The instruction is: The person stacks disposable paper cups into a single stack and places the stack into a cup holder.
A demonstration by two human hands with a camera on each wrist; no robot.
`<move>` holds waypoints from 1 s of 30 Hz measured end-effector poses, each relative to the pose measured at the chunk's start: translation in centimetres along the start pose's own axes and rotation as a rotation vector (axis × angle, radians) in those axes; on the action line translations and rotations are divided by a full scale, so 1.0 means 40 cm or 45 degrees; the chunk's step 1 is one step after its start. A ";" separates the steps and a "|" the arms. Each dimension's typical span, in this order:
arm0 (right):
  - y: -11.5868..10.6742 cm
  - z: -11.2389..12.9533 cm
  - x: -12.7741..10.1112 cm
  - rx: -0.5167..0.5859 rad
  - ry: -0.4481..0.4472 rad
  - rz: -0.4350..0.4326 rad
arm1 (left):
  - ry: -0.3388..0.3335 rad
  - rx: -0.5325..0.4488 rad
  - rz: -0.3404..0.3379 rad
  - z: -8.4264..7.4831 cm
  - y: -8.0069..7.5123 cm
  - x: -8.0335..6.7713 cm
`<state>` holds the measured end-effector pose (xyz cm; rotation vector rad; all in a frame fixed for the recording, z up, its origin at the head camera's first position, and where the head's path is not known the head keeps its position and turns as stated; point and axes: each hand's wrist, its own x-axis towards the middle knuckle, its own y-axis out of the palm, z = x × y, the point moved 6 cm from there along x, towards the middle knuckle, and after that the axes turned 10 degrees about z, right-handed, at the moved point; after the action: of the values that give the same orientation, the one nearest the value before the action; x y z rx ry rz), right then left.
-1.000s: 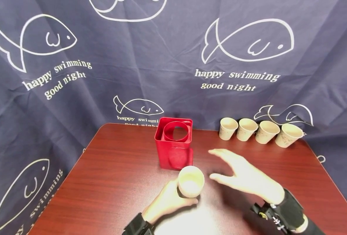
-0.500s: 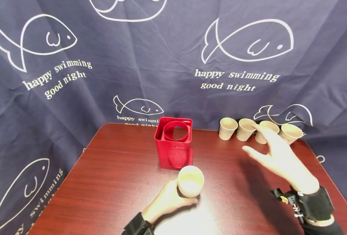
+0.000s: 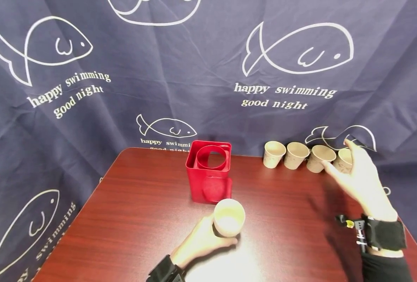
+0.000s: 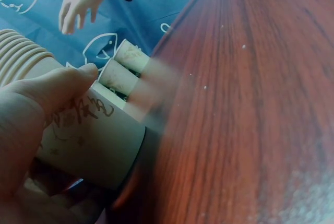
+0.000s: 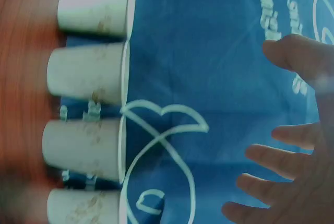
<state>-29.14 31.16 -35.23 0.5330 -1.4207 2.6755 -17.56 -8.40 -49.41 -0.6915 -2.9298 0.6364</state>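
My left hand (image 3: 203, 239) grips a stack of paper cups (image 3: 229, 217) upright near the front middle of the table; several nested rims (image 4: 23, 57) show in the left wrist view. My right hand (image 3: 365, 184) is raised at the far right with fingers spread and nothing held. In the head view it overlaps the rightmost paper cup (image 3: 343, 162) of a row, its thumb tip crossing the neighbouring cup (image 3: 320, 158). From the right wrist, the row shows side by side, with thumb and fingers apart from the rims.
A red square holder (image 3: 199, 184) with a round opening on top stands behind the stack. Two more paper cups, one (image 3: 274, 154) leftmost and one (image 3: 296, 156) beside it, belong to the row at the table's (image 3: 141, 219) back edge. A fish-print cloth (image 3: 194, 78) hangs behind.
My right hand has moved from beside the stack, rightward and back, to over the right end of the cup row. The left hand and its stack have stayed in place.
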 end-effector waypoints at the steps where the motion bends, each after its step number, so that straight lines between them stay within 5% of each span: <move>1: -0.003 -0.015 0.001 0.000 0.023 0.002 | 0.000 0.001 0.000 0.000 0.000 0.000; 12: -0.030 -0.164 0.044 -0.017 0.096 0.028 | 0.006 -0.008 -0.013 -0.003 0.002 -0.002; 21: -0.016 -0.250 0.095 -0.133 0.065 0.229 | 0.024 -0.032 -0.004 -0.004 0.001 -0.001; 30: -0.010 -0.312 0.126 -0.261 0.202 0.490 | 0.016 -0.016 -0.001 -0.001 0.001 -0.001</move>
<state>-37.17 41.02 -39.65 0.0293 -1.8809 2.7128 -17.52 -8.38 -49.38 -0.6935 -2.9251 0.6121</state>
